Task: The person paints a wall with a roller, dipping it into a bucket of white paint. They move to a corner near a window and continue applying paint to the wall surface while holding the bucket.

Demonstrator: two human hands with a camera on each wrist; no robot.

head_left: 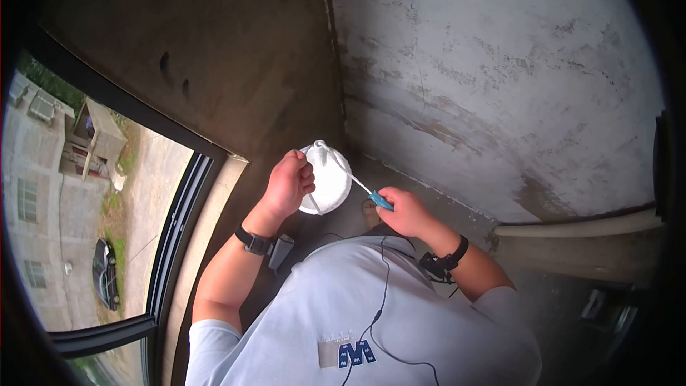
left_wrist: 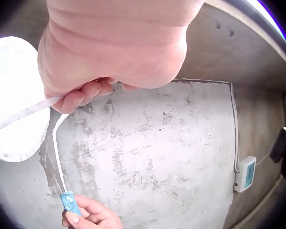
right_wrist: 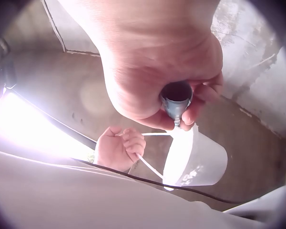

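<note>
At frame centre, the left hand (head_left: 288, 184) grips the bucket (head_left: 330, 179) handle; the right hand (head_left: 404, 211) pinches a blue tool (head_left: 381, 200). I judge the bucket may tip and spill if that grip slackens.

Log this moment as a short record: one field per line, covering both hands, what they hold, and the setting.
left hand: grips the thin handle of the white bucket
right hand: holds the blue-handled tool
tool tip: white shaft reaches over the bucket's mouth
bucket: held up in the air, off the floor
setting: bare grey plastered walls, window on the person's left
</note>
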